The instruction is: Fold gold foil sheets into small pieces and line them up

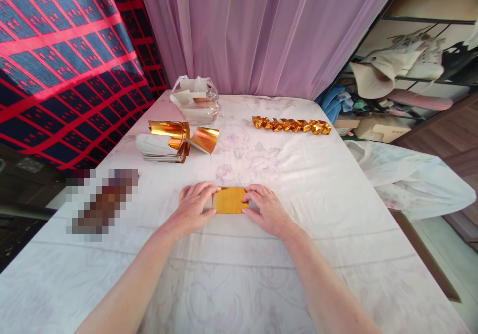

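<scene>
A small sheet of gold foil paper (230, 200) lies flat on the table in front of me, its shiny side up and pale strips showing near both ends. My left hand (194, 205) grips its left end, with the thumb at the near corner and the fingers along the far one. At the opposite end my right hand (267, 209) holds it in the same way, fingers curled over the edge. Beyond my left hand rests a stack of gold foil paper sheets (164, 147), partly fanned and curled. Folded gold foil pieces (291, 125) form a row at the far right.
A clear plastic bag (196, 100) with paper bundles stands at the back. The table wears a pale floral cloth (239, 284). A blurred-out object (102, 204) is at the left. Purple curtain (242, 35) hangs behind; a shelf with shoes and a cap (373, 77) is at right.
</scene>
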{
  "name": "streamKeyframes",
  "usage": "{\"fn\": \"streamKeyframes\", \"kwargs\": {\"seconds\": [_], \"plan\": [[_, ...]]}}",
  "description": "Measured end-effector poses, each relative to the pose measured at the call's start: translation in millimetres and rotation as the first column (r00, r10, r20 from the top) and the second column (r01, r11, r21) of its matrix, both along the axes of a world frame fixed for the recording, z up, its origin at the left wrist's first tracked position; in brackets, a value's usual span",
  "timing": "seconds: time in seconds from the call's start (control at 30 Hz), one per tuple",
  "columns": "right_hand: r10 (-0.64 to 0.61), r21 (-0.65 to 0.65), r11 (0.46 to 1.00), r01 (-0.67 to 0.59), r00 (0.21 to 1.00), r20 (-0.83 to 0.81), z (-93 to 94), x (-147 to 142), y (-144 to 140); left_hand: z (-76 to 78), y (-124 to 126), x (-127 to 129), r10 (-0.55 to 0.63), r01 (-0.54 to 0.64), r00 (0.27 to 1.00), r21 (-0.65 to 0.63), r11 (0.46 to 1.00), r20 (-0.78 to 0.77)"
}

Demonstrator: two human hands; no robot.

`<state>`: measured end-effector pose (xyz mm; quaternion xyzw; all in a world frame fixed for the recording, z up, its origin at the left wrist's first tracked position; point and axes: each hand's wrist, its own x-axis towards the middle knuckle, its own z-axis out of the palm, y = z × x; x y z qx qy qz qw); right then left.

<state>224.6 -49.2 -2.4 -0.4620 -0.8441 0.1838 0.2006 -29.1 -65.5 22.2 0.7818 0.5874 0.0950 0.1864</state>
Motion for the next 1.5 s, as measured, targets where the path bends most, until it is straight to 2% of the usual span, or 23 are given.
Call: {"fn": "streamKeyframes", "kwargs": {"seconds": [0.13, 0.27, 0.4, 0.57, 0.7, 0.8, 0.93, 1.03, 1.17, 1.5], "plan": [[0.002, -0.01, 1.0, -0.002, 1.0, -0.011, 1.1, 0, -1, -1.8, -6, -1, 0.008, -0.009, 0.999, 0.025, 1.0, 0.032], [-0.003, -0.009, 1.0, 0.003, 1.0, -0.006, 1.3, -1, -1, -2.8, -19, 8, 0.0, 0.005, 0.999, 0.158, 0.987, -0.036], [-0.003, -0.001, 1.0, 0.003, 1.0, -0.008, 0.5, -1, -1, -9.7, -31, 18, -0.174, 0.188, 0.981, 0.229, 0.955, -0.081], [-0.008, 0.019, 1.0, 0.008, 1.0, -0.024, -2.2, 1, -2, -19.9, -35, 11, -0.268, 0.287, 0.957, 0.225, 0.931, -0.11], [-0.045, 0.076, 0.996, 0.048, 0.998, -0.044, -1.3, -1, -7, -21.4, -36, 2, -0.329, 0.357, 0.929, 0.18, 0.917, -0.168], [-0.097, 0.143, 0.985, 0.097, 0.995, -0.003, 3.7, -8, -20, -21.6, -37, 1, -0.329, 0.359, 0.927, 0.168, 0.918, -0.179], [0.014, 0.236, 0.971, -0.032, 0.997, 0.077, 7.2, -20, -44, -22.6, -36, 2, -0.342, 0.374, 0.922, 0.186, 0.909, -0.183], [0.018, 0.228, 0.972, -0.05, 0.99, 0.139, 5.1, -25, -54, -22.5, -36, 3, -0.341, 0.376, 0.92, 0.196, 0.905, -0.192], [-0.025, 0.2, 0.98, -0.01, 0.984, 0.174, 3.4, -25, -57, -21.1, -36, 5, -0.33, 0.366, 0.924, 0.189, 0.911, -0.195], [-0.193, 0.261, 0.956, 0.134, 0.957, 0.215, 2.8, -8, -65, -22.4, -33, 6, -0.317, 0.352, 0.931, 0.209, 0.912, -0.183]]}}
